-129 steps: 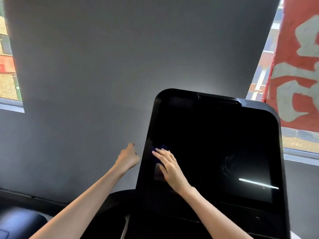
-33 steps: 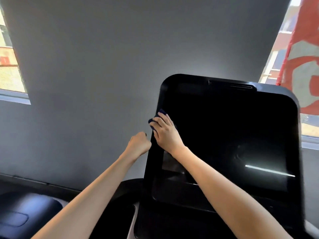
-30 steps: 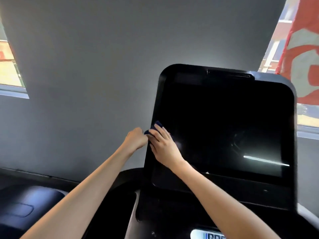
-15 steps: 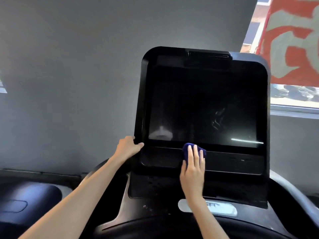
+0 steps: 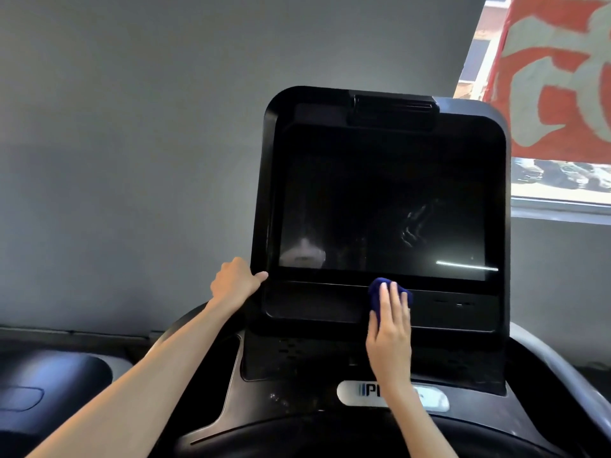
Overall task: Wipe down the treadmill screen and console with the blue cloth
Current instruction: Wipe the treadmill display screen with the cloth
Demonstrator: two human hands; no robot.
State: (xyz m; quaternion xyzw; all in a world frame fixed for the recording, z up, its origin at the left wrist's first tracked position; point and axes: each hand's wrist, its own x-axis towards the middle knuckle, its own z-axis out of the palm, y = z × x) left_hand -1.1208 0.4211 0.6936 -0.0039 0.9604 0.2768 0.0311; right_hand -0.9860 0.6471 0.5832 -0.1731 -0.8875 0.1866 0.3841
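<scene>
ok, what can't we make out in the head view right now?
Head view:
blue cloth: mostly under the right hand, so its fold and full extent are hidden.
logo plate: lettering cut off by the right wrist.
left hand: its grip wraps the console edge, with the fingertips hidden behind it.
screen: dark and glossy, so smears and reflections can't be told apart.

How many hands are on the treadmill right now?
2. The left hand grips the left edge of the console; the right hand presses the blue cloth on the console just under the screen.
</scene>
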